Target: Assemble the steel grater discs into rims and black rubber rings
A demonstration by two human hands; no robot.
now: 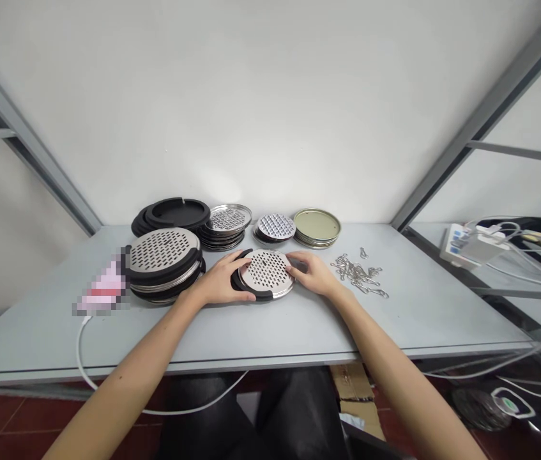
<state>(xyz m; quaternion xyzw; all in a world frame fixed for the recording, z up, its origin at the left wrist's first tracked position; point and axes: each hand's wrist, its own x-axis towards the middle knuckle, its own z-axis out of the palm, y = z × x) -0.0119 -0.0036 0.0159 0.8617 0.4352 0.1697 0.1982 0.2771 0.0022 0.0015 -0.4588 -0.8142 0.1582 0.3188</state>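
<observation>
A round perforated metal disc [266, 269] lies on the grey table in front of me, with a black rim band [263, 296] around its left and front edge. The disc's right edge shows bare metal. My left hand [226, 280] grips the banded left side, fingers over the top and thumb near the front. My right hand [315, 273] clasps the bare right edge, its thumb on top. The undersides of both grips are hidden. Left of my left hand stands a stack of similar discs [162, 249] with black bands.
Behind are black rings [179, 211], slotted metal plates [228, 219], smaller textured discs [276, 227] and olive-coloured round plates [318, 225]. Several metal clips [357, 275] lie to the right. A blurred pink object [105, 287] with a white cable [78, 348] rests at left. Grey frame posts flank the table.
</observation>
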